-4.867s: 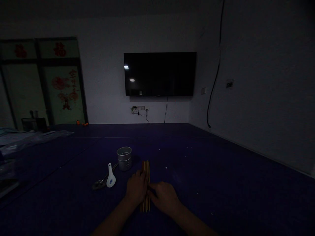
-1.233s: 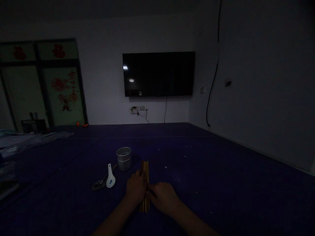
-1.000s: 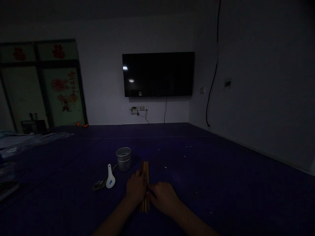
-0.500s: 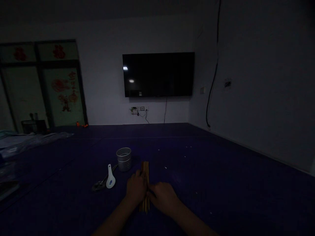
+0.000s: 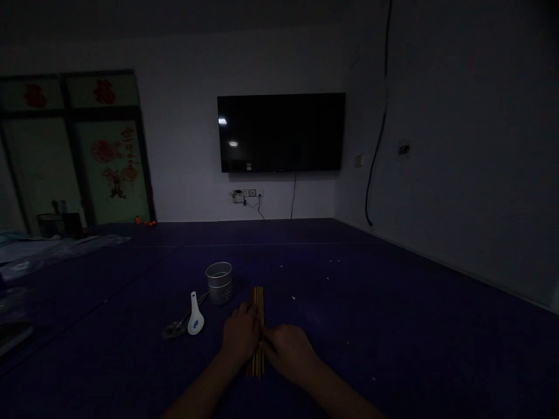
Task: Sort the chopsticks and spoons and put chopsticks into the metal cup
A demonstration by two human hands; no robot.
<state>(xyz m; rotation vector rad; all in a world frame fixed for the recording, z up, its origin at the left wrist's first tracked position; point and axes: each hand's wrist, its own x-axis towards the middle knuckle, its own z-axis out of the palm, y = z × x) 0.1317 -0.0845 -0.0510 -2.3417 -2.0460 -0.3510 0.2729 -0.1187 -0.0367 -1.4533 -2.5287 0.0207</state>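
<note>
Well short of the far edge of a dark blue surface [image 5: 393, 326], a bundle of wooden chopsticks [image 5: 258, 297] lies lengthwise beneath a person's two bare hands. The left hand [image 5: 240, 334] bends its fingers over the bundle; the right hand [image 5: 288, 349] sets thumb and index finger against its right side. Whether either grips or merely presses cannot be told. Farther from the right edge stand an upright metal cup [image 5: 219, 286] and, nearby, a white spoon [image 5: 196, 323].
</note>
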